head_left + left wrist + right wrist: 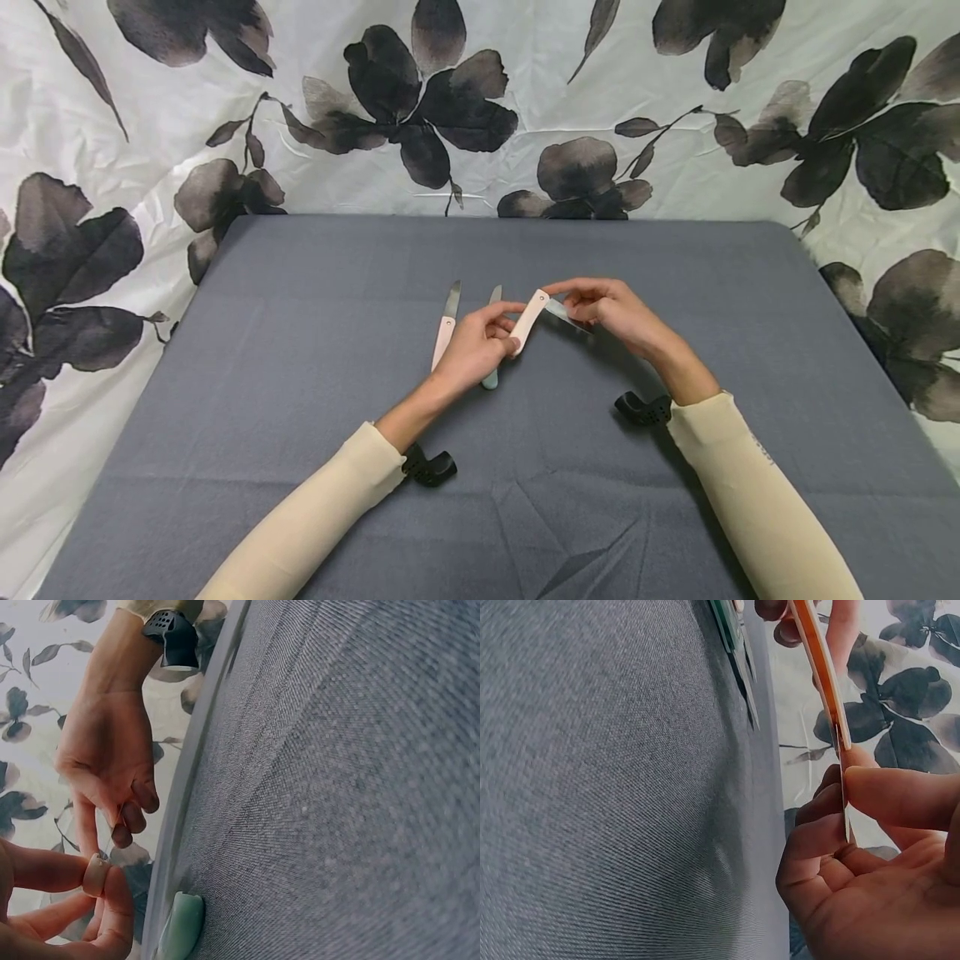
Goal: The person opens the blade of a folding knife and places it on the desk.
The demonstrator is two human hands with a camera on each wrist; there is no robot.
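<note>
A folding knife with a pale pink handle is held above the table, its blade angled out from the handle. My left hand grips the handle between thumb and fingers. The right hand pinches the blade, thumb against curled fingers, as the right wrist view shows; the handle's slot looks orange there. Beside the left hand lies an unfolded knife with a pink handle, its lower end near the wrist. A knife with a green handle lies unfolded under the left hand, which hides its middle in the head view.
Grey cloth covers the table, with creases near the front. Behind it hangs a white sheet with dark flowers. Black wrist cameras stick out from both cream sleeves.
</note>
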